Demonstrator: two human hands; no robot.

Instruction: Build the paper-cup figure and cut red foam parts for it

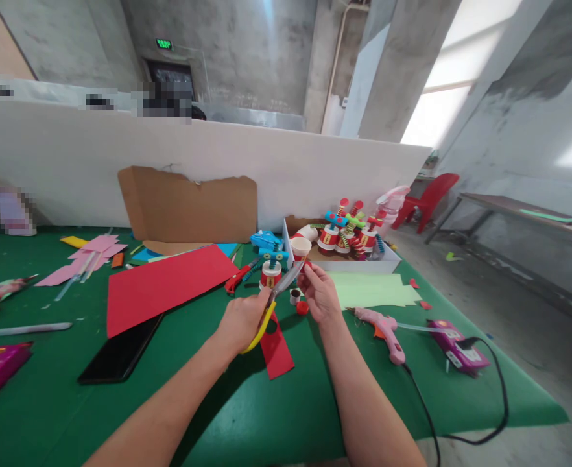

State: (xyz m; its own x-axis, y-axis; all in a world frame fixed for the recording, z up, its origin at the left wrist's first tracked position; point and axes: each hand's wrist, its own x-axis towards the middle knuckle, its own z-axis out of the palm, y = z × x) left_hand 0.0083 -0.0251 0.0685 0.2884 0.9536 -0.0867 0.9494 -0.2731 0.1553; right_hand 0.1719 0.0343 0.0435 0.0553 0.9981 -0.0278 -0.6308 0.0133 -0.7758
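Observation:
Scissors with yellow handles [265,326] are gripped in my left hand [243,319], their blades pointing up and to the right. My right hand [321,293] pinches a small piece of red paper [307,264] beside the blade tips. Below the blades lies a red paper strip [280,357] with a round hole in it. A small red disc [302,308] and a little white ring-shaped piece [294,296] sit near my right fingers. Just behind the scissors stands a red-and-white paper cup figure [270,274] with a blue top, partly hidden.
An open box [354,264] at the back holds several cup figures. Red card [164,292] overlaps a black phone [120,350] on the left. At right are pale green paper [373,290], a pink glue gun [383,332] with a trailing cable, and a purple box [458,347].

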